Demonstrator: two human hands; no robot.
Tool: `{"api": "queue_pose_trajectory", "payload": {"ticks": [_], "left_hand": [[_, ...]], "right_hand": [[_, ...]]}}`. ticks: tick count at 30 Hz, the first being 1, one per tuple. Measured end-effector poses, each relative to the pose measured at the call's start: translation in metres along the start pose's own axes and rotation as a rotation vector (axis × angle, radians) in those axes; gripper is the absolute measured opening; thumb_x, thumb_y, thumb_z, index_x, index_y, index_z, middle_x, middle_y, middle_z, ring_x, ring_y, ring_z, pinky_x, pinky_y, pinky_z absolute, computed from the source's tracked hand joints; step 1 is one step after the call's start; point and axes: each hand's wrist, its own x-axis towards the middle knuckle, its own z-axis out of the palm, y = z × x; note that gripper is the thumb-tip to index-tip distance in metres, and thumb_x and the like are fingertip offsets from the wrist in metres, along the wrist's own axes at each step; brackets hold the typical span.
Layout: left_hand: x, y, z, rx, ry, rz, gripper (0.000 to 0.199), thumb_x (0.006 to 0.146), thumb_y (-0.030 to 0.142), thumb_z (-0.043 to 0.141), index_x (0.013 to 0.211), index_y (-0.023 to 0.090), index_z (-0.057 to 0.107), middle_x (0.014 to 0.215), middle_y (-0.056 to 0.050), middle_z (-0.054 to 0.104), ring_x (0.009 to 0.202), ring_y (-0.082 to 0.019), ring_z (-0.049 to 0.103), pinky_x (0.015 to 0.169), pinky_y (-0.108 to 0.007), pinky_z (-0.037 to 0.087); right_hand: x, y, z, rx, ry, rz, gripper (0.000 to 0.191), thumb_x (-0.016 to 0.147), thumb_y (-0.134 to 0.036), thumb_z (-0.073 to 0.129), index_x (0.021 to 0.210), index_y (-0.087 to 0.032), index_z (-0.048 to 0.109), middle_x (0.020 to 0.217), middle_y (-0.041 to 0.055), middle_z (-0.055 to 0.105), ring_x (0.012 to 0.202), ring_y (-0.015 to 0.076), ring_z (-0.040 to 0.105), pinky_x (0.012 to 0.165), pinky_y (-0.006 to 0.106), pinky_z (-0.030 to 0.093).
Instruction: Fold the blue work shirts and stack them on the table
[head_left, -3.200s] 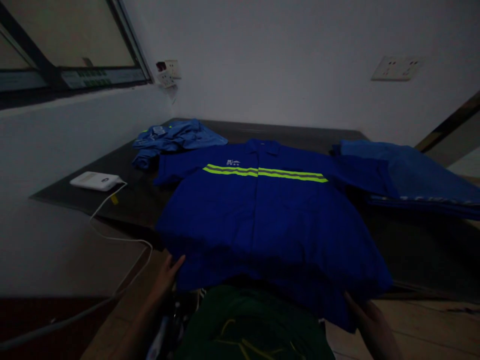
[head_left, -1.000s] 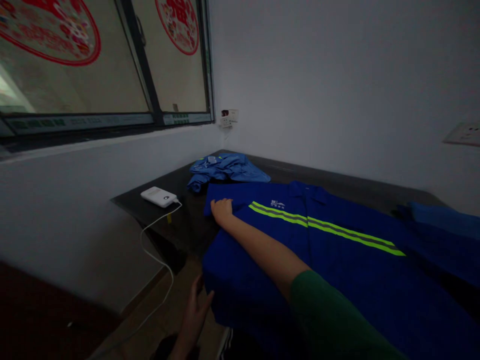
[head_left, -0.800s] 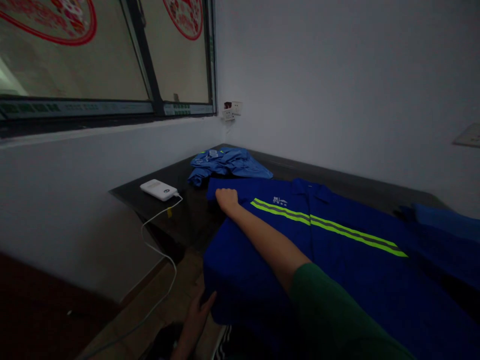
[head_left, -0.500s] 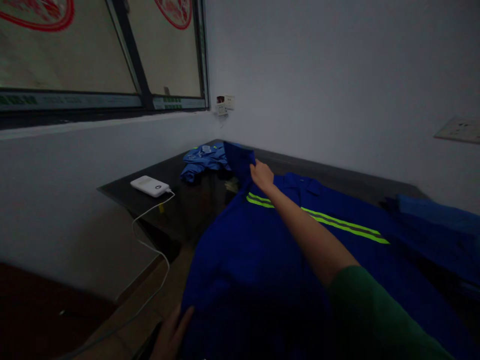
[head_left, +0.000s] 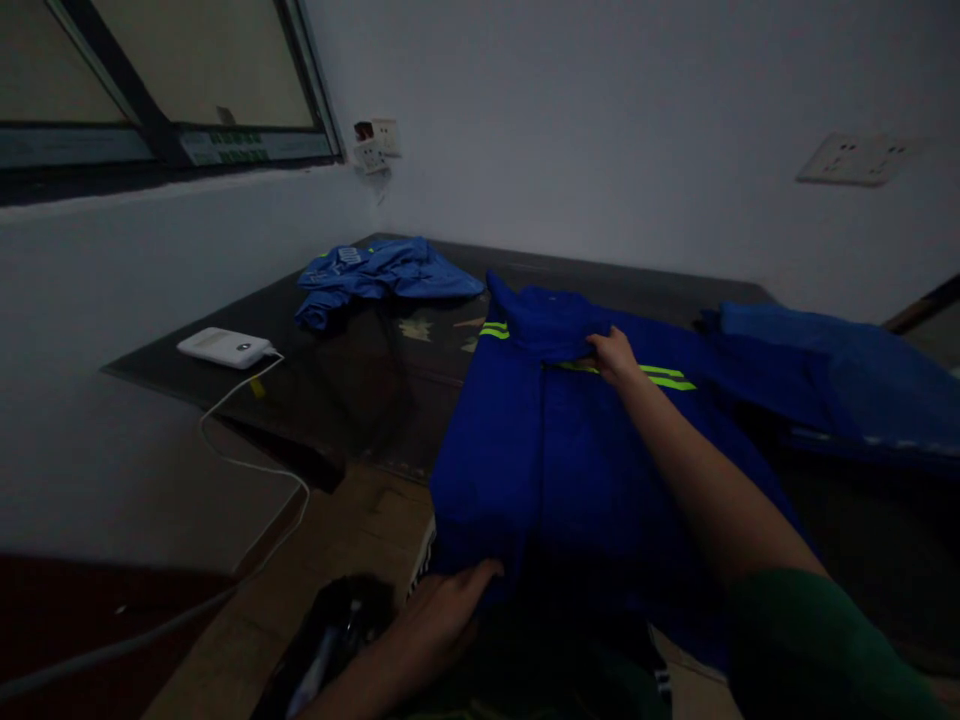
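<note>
Blue work shirt (head_left: pixel 607 470) in both hands: the garment stretches across a dark table (head_left: pixel 337 395) in dim light, its collar (head_left: pixel 555 297) at the far end and its lower part reaching past the near edge toward the person, apparently because the cloth is longer than the tabletop is deep. The right hand (head_left: pixel 616 358), its arm emerging from a green sleeve (head_left: pixel 810 640), pinches a flap (head_left: pixel 551 330) of the shirt between thumb and fingers, just nearer than the collar. That flap lies over part of the yellow-green stripe (head_left: pixel 671 378), which shows on either side of it. The left hand (head_left: pixel 446 605) is at the near end, appearing to grip the cloth from the left; its fingertips are largely out of sight, and how tightly they press cannot be told. The two holds, one far and one near, seem to support the side along its length so that it does not sag between them. To the right, the shirt's other sleeve (head_left: pixel 795 385) spreads out against a pile of blue clothing (head_left: pixel 862 360). At far left sits a crumpled lighter-blue garment (head_left: pixel 390 272), well apart from both hands. Nearer, a white power bank (head_left: pixel 225 347) rests toward the table's left end, presumably placed to suit the reach of the white cable (head_left: pixel 247 464) plugged into it.
</note>
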Motion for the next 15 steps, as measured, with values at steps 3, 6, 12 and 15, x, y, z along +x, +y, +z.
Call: {"api": "queue_pose_trajectory", "payload": {"ticks": [3, 6, 12, 15], "left_hand": [[0.014, -0.005, 0.015, 0.031, 0.004, -0.033, 0.074, 0.066, -0.002, 0.042, 0.134, 0.027, 0.043, 0.126, -0.005, 0.063, 0.108, -0.022, 0.064, 0.089, -0.033, 0.051], [0.009, -0.014, 0.038, 0.061, 0.052, -0.001, 0.071, 0.066, 0.002, 0.044, 0.133, 0.025, 0.043, 0.125, -0.006, 0.063, 0.110, -0.021, 0.063, 0.091, -0.033, 0.051], [-0.010, -0.034, 0.083, 0.144, 0.246, 0.075, 0.045, 0.074, 0.011, 0.051, 0.115, 0.026, 0.061, 0.117, -0.009, 0.067, 0.106, -0.026, 0.065, 0.091, -0.038, 0.052], [-0.002, -0.025, 0.076, 0.102, 0.151, 0.062, 0.055, 0.073, 0.009, 0.052, 0.126, 0.026, 0.056, 0.123, -0.010, 0.063, 0.110, -0.026, 0.062, 0.092, -0.039, 0.052]], "right_hand": [[0.003, 0.019, -0.007, -0.059, 0.012, 0.031, 0.048, 0.057, -0.003, 0.048, 0.103, -0.019, 0.051, 0.083, -0.0004, 0.062, 0.066, 0.0126, 0.058, 0.066, 0.032, 0.057], [0.008, 0.027, -0.008, -0.042, 0.013, 0.047, 0.061, 0.055, -0.002, 0.045, 0.113, -0.021, 0.048, 0.090, 0.0000, 0.061, 0.067, 0.0123, 0.058, 0.067, 0.034, 0.058], [0.015, 0.024, -0.005, 0.137, -0.026, -0.014, 0.063, 0.055, -0.004, 0.042, 0.116, -0.020, 0.045, 0.094, 0.0015, 0.059, 0.076, 0.0128, 0.059, 0.071, 0.033, 0.056], [0.021, 0.031, -0.010, 0.048, 0.022, -0.090, 0.063, 0.058, -0.008, 0.042, 0.120, -0.018, 0.042, 0.098, 0.0039, 0.060, 0.082, 0.0145, 0.060, 0.074, 0.034, 0.055]]}}
